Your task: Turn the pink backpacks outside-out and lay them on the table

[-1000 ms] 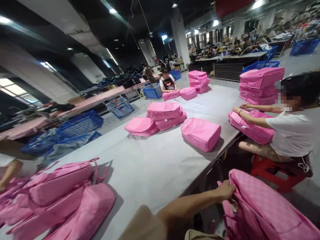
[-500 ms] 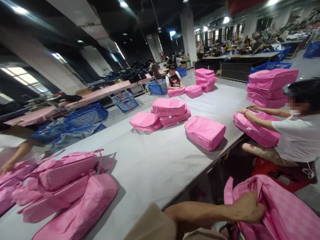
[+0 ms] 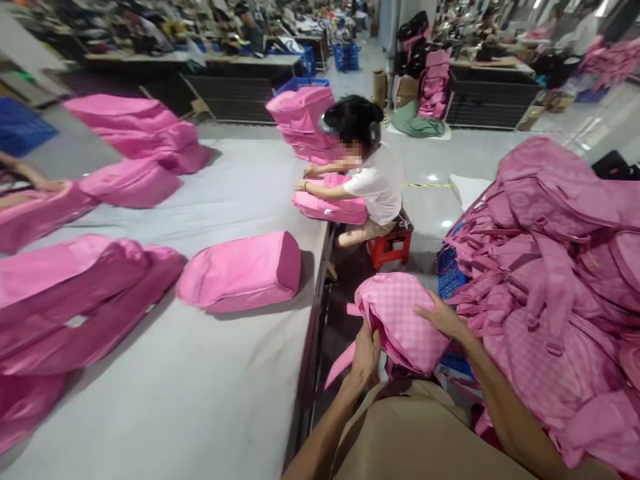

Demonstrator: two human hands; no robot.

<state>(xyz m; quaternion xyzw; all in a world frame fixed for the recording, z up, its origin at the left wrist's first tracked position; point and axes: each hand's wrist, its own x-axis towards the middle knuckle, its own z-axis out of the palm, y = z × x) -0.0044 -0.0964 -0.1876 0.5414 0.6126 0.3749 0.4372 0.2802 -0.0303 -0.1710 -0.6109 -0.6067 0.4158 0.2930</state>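
A pink checkered bag (image 3: 400, 313) is held over my lap, beyond the table's right edge. My left hand (image 3: 367, 352) grips its near left side at the opening, with the fingers partly inside the folds. On the right side of the bag rests my right hand (image 3: 443, 317), its thumb and fingers closed on the fabric. A loose strap (image 3: 341, 365) hangs at the bag's left. Another pink bag (image 3: 243, 273) lies on its side on the pale table (image 3: 240, 400).
A seated person (image 3: 373, 180) on a red stool (image 3: 390, 247) handles a pink bag ahead. More pink bags (image 3: 65, 307) lie at left. A large heap of pink bags (image 3: 565, 320) rises from a blue basket (image 3: 450, 273) at right. Another person's hand (image 3: 47, 185) is at far left.
The view has swung right and down, bringing the heap of bags into sight. The held bag now shows its checkered face, and both my hands are visible on it.
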